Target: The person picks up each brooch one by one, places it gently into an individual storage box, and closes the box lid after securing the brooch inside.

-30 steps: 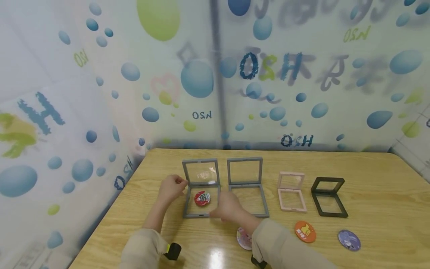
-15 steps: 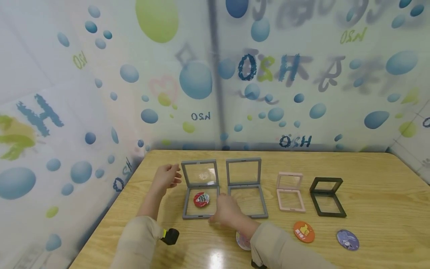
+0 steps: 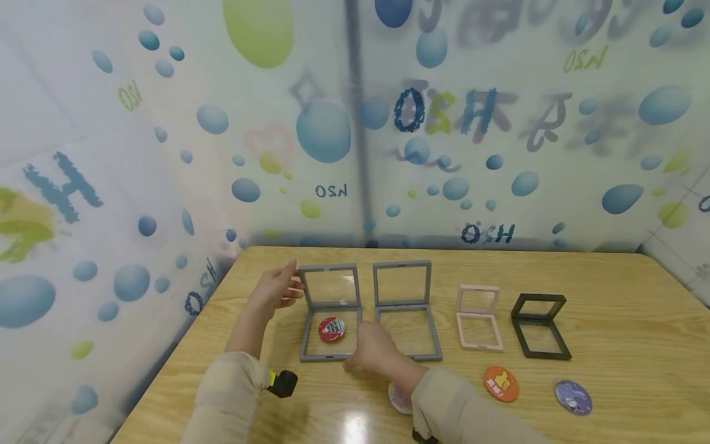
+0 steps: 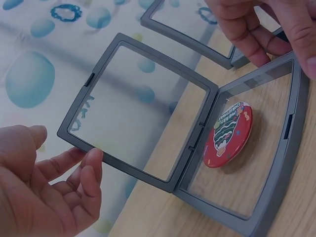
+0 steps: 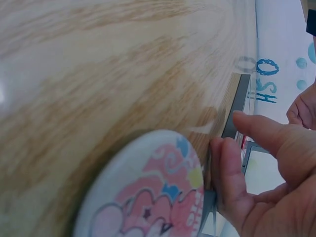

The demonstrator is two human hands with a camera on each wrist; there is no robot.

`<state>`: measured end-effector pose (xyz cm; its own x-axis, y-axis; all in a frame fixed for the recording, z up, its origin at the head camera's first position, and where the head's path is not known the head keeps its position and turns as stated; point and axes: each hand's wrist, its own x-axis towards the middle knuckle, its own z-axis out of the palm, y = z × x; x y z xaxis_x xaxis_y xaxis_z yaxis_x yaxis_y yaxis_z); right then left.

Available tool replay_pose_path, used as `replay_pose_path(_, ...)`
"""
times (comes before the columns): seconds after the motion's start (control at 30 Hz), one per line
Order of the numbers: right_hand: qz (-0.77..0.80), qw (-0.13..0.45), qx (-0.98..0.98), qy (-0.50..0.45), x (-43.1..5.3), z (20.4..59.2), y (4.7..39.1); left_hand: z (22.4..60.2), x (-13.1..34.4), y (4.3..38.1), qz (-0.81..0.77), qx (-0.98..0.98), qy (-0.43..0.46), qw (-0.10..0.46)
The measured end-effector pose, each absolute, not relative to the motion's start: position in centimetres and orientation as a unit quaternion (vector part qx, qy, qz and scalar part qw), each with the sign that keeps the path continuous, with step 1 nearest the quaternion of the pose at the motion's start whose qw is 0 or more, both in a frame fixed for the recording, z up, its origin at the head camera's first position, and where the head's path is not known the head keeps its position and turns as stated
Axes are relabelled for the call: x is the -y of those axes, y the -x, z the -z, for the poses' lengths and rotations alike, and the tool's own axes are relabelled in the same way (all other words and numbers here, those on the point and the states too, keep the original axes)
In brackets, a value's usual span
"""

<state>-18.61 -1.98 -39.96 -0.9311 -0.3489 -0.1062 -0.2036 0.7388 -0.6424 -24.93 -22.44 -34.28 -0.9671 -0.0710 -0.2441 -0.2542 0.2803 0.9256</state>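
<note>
A grey hinged display frame (image 3: 304, 333) stands unfolded on the table, its clear lid tilted up. On its lower clear film lies a red round badge (image 3: 331, 330) with a Christmas tree print. My left hand (image 3: 274, 288) is at the lid's left edge, fingertips touching the rim and thumb apart from it in the left wrist view. At the base's front right corner, my right hand (image 3: 374, 348) grips the rim between thumb and fingers. A pink-patterned round badge (image 5: 148, 197) lies close to the right hand, partly hidden by the forearm in the head view.
Right of it stands a second grey frame (image 3: 435, 333), unfolded. Further right are a small pink frame (image 3: 461, 333) and a black frame (image 3: 560, 339), both unfolded. An orange badge (image 3: 501, 383) and a purple badge (image 3: 574, 397) lie before them on the wooden table (image 3: 621, 333).
My left hand drew away to the left and up from near the hinge, then came to the upper part of the lid's left edge. The right hand stayed at the base's corner.
</note>
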Motion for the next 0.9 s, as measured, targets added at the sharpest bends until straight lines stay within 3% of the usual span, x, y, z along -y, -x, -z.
replay_pose_path(0.6, 0.342, 0.126, -0.922, 0.134, 1.7, 39.8, 18.5, 34.8, 21.4, 22.3, -0.58, -0.806, 0.084, 0.075)
replay_pose_path(0.9, 0.339, 0.126, -0.923, 0.131, 2.1, 39.9, 18.3, 35.3, 21.4, 21.2, -0.573, -0.814, 0.086, 0.047)
